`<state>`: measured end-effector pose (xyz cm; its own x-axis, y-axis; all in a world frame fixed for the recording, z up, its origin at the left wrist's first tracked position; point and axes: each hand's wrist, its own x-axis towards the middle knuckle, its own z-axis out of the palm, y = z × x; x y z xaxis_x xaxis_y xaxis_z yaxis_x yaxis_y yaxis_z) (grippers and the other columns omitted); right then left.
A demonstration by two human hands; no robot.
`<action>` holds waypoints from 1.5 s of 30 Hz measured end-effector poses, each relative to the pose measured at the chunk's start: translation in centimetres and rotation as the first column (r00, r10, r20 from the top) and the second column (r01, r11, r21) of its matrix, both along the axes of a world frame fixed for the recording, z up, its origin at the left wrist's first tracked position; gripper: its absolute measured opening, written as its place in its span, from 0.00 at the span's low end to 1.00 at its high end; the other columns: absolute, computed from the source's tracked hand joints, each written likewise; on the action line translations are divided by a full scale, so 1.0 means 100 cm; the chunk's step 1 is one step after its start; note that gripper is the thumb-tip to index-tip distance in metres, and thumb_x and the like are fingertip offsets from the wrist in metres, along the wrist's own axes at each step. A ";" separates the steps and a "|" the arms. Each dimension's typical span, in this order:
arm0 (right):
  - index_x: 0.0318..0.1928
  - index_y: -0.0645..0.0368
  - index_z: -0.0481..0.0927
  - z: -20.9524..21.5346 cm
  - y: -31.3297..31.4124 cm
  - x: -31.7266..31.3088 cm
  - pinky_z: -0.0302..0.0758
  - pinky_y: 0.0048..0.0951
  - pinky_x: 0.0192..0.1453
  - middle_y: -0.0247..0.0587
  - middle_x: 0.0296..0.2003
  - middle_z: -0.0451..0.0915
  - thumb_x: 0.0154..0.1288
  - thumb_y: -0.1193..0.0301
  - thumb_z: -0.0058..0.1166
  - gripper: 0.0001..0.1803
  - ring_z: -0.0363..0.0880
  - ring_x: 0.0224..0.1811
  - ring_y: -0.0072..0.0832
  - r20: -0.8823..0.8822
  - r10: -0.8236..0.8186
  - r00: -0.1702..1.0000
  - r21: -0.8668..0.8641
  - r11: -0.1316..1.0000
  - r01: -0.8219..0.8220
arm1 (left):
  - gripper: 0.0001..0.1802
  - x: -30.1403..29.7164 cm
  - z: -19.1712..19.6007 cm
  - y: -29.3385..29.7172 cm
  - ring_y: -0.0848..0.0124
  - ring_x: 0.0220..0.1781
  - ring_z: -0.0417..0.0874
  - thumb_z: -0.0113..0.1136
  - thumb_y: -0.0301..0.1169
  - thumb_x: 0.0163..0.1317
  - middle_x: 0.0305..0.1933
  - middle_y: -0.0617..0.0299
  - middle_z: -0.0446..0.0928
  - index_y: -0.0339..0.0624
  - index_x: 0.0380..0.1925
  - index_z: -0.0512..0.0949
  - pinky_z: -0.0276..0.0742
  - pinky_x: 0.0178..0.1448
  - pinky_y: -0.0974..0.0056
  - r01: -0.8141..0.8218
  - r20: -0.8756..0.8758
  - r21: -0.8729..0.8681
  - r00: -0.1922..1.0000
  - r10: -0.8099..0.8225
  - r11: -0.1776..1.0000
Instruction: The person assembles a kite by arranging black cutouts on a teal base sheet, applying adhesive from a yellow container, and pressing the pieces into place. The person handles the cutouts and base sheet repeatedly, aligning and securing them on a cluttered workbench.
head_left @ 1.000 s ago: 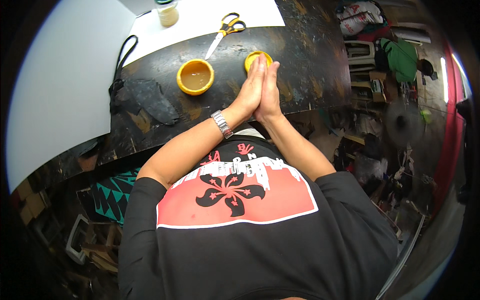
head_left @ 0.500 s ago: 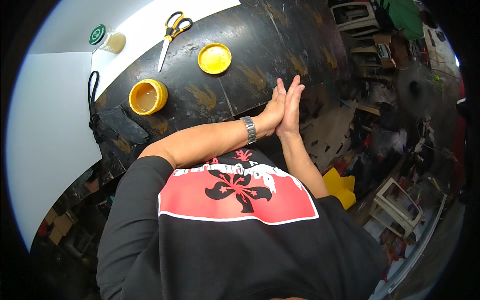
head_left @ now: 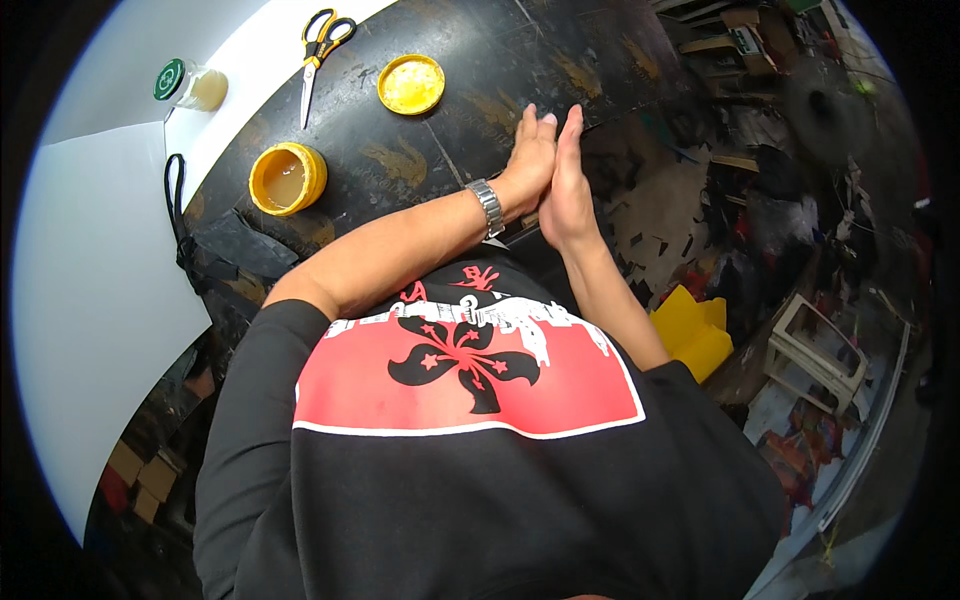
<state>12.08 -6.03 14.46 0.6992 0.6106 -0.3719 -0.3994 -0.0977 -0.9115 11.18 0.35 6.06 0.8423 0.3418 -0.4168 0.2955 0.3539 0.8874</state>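
Observation:
Palm to palm, my left hand (head_left: pixel 528 167) and my right hand (head_left: pixel 567 192) meet at the front edge of the black table (head_left: pixel 340 100). Both have their fingers stretched out, with a narrow gap between the fingertips. I see nothing held between them. A metal-band watch (head_left: pixel 487 207) is on my left wrist. Beyond my hands lies a round yellow lid (head_left: pixel 411 85), its inside up. Farther left stands an open yellow jar (head_left: pixel 288 179) with a brownish content. Scissors (head_left: pixel 320 58) with black and yellow handles rest behind it.
A glass jar with a green lid (head_left: pixel 190 85) lies on a white sheet (head_left: pixel 100 230) at the left. Beside the sheet are a black strap (head_left: pixel 180 215) and a dark cloth piece (head_left: pixel 245 245). Off to the right are a yellow folded sheet (head_left: pixel 692 332) and a pale stool (head_left: pixel 815 355).
The whole view has shifted, so the table things sit higher and farther left in the picture. My fingertips have parted slightly, while my palms stay together.

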 end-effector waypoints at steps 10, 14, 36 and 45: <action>0.78 0.59 0.31 -0.024 -0.004 -0.033 0.44 0.39 0.81 0.51 0.79 0.40 0.73 0.34 0.35 0.54 0.39 0.81 0.38 -0.045 -0.149 0.988 -0.011 0.989 0.148 | 0.41 -0.008 -0.013 -0.007 0.54 0.66 0.71 0.45 0.47 0.76 0.66 0.48 0.70 0.36 0.76 0.41 0.67 0.69 0.53 -0.015 -0.073 -0.467 0.997 -0.021 0.884; 0.75 0.67 0.22 -0.004 -0.020 -0.048 0.32 0.36 0.82 0.53 0.79 0.26 0.77 0.42 0.38 0.53 0.22 0.82 0.40 0.144 0.064 0.987 -0.076 0.996 -0.053 | 0.31 0.006 -0.016 0.000 0.57 0.66 0.73 0.39 0.48 0.77 0.65 0.44 0.71 0.28 0.62 0.68 0.58 0.77 0.58 0.061 -0.109 -0.110 0.991 -0.074 0.992; 0.79 0.53 0.45 0.001 -0.075 0.030 0.75 0.25 0.16 0.50 0.26 0.80 0.75 0.48 0.48 0.43 0.78 0.14 0.27 0.039 0.017 0.999 -0.425 0.905 0.001 | 0.24 0.021 -0.003 -0.028 0.71 0.22 0.76 0.42 0.46 0.77 0.24 0.58 0.78 0.39 0.33 0.76 0.70 0.27 0.64 0.622 -0.020 -0.302 0.754 -0.657 0.723; 0.78 0.53 0.37 -0.023 -0.095 0.058 0.83 0.50 0.50 0.56 0.41 0.83 0.72 0.36 0.42 0.51 0.87 0.40 0.43 -0.516 -0.140 0.845 -0.037 0.989 0.141 | 0.18 0.000 0.015 0.005 0.65 0.35 0.86 0.52 0.36 0.74 0.34 0.52 0.84 0.32 0.52 0.78 0.81 0.40 0.63 0.459 0.301 0.416 0.745 -0.596 0.785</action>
<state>17.90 -15.57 12.12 0.4858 0.5214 -0.7016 -0.8212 -0.0028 -0.5707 11.22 0.84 7.61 0.9861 -0.1619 0.0385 -0.0473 -0.0507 0.9976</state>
